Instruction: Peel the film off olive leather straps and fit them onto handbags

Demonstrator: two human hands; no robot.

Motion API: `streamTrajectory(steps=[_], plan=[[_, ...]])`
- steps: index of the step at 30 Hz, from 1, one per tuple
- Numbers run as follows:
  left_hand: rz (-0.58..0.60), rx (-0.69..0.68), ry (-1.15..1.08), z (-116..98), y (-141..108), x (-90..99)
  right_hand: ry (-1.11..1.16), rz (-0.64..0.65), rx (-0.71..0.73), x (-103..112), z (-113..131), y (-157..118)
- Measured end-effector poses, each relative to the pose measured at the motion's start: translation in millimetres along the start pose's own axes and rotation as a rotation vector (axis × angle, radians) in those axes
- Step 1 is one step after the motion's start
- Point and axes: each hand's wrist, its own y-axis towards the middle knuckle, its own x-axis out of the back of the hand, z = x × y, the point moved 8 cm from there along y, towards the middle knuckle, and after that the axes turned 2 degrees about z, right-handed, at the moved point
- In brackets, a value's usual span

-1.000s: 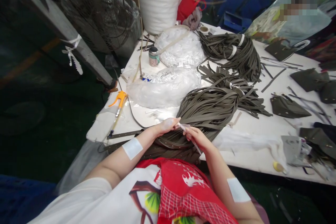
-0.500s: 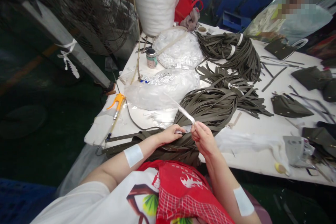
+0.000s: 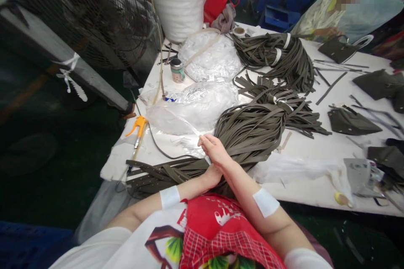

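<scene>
A long bundle of dark olive straps point(image 3: 249, 134) lies across the front of the table, its punched ends fanned out to the left. My right hand point(image 3: 213, 149) crosses over my left and pinches a thin white strip point(image 3: 183, 121), which stretches up and left above a clear plastic bag. My left hand point(image 3: 212, 177) rests low on the strap bundle, under my right wrist; its fingers are mostly hidden. A bit of white band shows between the hands and the straps.
An orange air gun point(image 3: 139, 127) lies at the left edge, near a small jar point(image 3: 177, 70). Behind are plastic bags point(image 3: 210, 56), another strap bundle point(image 3: 277, 59) and a white roll point(image 3: 176, 4). Dark bags point(image 3: 353, 121) lie right; a person is at the far right.
My right hand has moved left across my left hand, carrying the strip's end. My left hand has moved slightly lower and is now more covered. The view has shifted a little.
</scene>
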Motion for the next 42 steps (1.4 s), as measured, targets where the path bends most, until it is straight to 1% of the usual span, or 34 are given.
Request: streamTrajectory(steps=[2, 3, 6, 8, 10, 11, 13, 15, 18, 19, 21, 23, 24, 25, 28, 30, 32, 33, 36, 38, 40, 42], plan=[[0.004, 0.037, -0.045, 2.8, 1.0, -0.7, -0.078, 0.007, 0.02, 12.1, -0.1, 3.4], [0.008, 0.054, -0.072, 3.4, 1.5, -0.5, -0.12, -0.006, 0.037, 21.5, 0.4, 3.3], [0.032, 0.086, -0.144, 0.1, 1.9, 1.7, -0.244, -0.115, 0.075, 60.4, -1.5, -3.7], [0.055, 0.094, -0.179, -4.3, 1.2, 3.1, -0.32, -0.198, 0.074, 87.6, -7.8, -13.3], [0.073, 0.101, -0.207, -7.9, 0.3, 4.5, -0.388, -0.248, 0.06, 108.5, -16.6, -25.1], [0.08, 0.103, -0.22, -8.8, -0.1, 5.0, -0.418, -0.259, 0.049, 115.7, -21.0, -31.3], [0.093, 0.105, -0.245, -8.7, -0.4, 5.4, -0.47, -0.258, 0.021, 122.9, -28.3, -43.8], [0.1, 0.109, -0.262, -6.3, 0.1, 5.5, -0.522, -0.228, -0.006, 120.4, -31.2, -55.4], [0.099, 0.122, -0.265, -1.7, 1.4, 5.5, -0.603, -0.123, -0.015, 101.6, -27.5, -70.9], [0.099, 0.126, -0.259, -1.1, 1.7, 5.5, -0.685, -0.078, -0.006, 92.9, -24.7, -75.7], [0.098, 0.127, -0.238, -1.9, 1.9, 5.6, -0.931, -0.008, 0.007, 78.1, -21.6, -84.9], [0.104, 0.118, -0.204, -4.9, 1.5, 5.2, -1.157, 0.015, -0.013, 72.0, -23.9, -92.6], [0.109, 0.113, -0.182, -6.5, 1.2, 4.8, -1.216, 0.006, -0.038, 72.9, -26.8, -95.6], [0.115, 0.107, -0.157, -7.8, 1.1, 4.3, -1.228, -0.013, -0.069, 76.1, -30.3, -98.1], [0.131, 0.096, -0.06, -9.1, 2.2, 4.0, -1.227, -0.065, -0.136, 88.6, -39.0, -102.6], [0.157, 0.089, 0.028, -9.7, 5.1, 5.6, -1.214, -0.087, -0.15, 94.7, -39.8, -104.6], [0.244, 0.087, 0.133, -11.8, 10.0, 6.3, -1.191, -0.101, -0.146, 96.3, -36.3, -107.6], [0.318, 0.088, 0.188, -13.6, 12.8, 5.5, -1.177, -0.104, -0.14, 95.0, -33.6, -109.7], [0.611, 0.087, 0.323, -21.7, 18.8, 0.5, -1.133, -0.099, -0.106, 82.9, -25.4, -117.9], [0.767, 0.065, 0.378, -29.5, 20.8, -1.6, -1.096, -0.076, -0.073, 70.5, -23.6, -124.0], [0.846, 0.022, 0.428, -37.2, 21.9, -2.3, -1.05, -0.045, -0.048, 59.6, -26.8, -129.1], [0.866, -0.04, 0.497, -42.9, 21.4, -2.8, -0.995, -0.027, -0.049, 55.9, -34.0, -132.0]])
